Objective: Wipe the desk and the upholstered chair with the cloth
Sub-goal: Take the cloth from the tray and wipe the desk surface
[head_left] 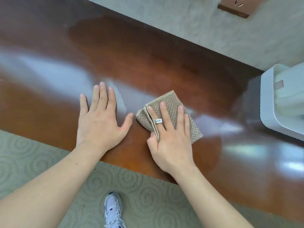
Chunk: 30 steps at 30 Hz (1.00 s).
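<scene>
Right hand [171, 142] flat and open on a folded tan cloth [169, 116], fingers spread over its dotted weave, thumb tucked along the folded left edge; pressing down, not gripping. Small white tag [158, 120] at the cloth's fold, beside the index finger. Cloth lying on the glossy reddish-brown table [131, 55], near its front edge, roughly mid-frame. Left hand [100, 119] open too, palm down on bare wood just left of the cloth, thumb tip close to the cloth's corner but apart from it; holding nothing. Pale glare streaks across the tabletop, left and right. White plastic box [269, 106] at the right edge of the table, well apart from the cloth. Brown wall socket [233, 7] at top right on the grey wall behind. Patterned grey-green carpet [41, 162] below the table's front edge, one white and silver sneaker [113, 209] on it between the forearms.
</scene>
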### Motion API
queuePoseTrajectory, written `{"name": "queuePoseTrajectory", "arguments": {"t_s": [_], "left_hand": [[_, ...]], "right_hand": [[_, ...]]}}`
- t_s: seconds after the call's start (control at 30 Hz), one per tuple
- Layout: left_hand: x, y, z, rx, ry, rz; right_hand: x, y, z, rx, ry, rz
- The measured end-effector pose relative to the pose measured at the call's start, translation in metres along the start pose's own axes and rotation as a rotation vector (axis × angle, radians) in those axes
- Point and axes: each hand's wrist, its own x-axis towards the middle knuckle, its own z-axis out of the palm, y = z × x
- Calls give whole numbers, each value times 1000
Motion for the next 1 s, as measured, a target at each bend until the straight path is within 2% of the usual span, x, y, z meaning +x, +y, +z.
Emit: {"name": "queuePoseTrajectory", "arguments": {"t_s": [0.1, 0.27, 0.47, 0.57, 0.7, 0.8, 0.9, 1.0], "left_hand": [[0, 0, 0, 2, -10, 4], [0, -2, 1, 5, -8, -1], [1, 0, 1, -8, -12, -10], [1, 0, 1, -4, -27, -12], [2, 0, 1, -7, -24, -9], [1, 1, 0, -12, -30, -5], [0, 1, -1, -22, -39, 1], [1, 1, -1, -20, -37, -1]], "right_hand": [[37, 36, -10, -39, -3, -4], [123, 119, -36, -57, 23, 323], [144, 97, -31, -12, 42, 481], [120, 55, -23, -31, 54, 366], [47, -11, -4, 18, 76, 132], [2, -30, 6, 28, 40, 22], [16, -26, 3, 35, 32, -30], [78, -28, -7, 17, 27, -57]]}}
